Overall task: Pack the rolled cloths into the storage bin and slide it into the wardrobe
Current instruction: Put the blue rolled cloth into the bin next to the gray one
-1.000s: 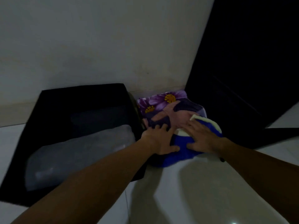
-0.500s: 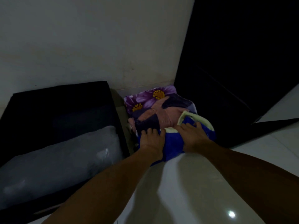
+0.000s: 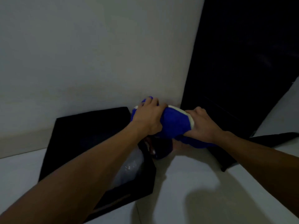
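A blue rolled cloth with a cream edge is lifted off the floor, held between both hands. My left hand grips its left end and my right hand grips its right end. It hangs above the right rim of the black storage bin, which stands open on the floor by the wall. A pale grey roll lies inside the bin, mostly hidden by my left forearm. A darker patterned cloth lies on the floor under the blue one.
The dark wardrobe stands at the right against the pale wall. A black flat panel lies on the white floor at its base.
Both hands closed around the blue cloth and raised it off the pile, up and toward the bin. The flowered cloth beneath is now mostly hidden.
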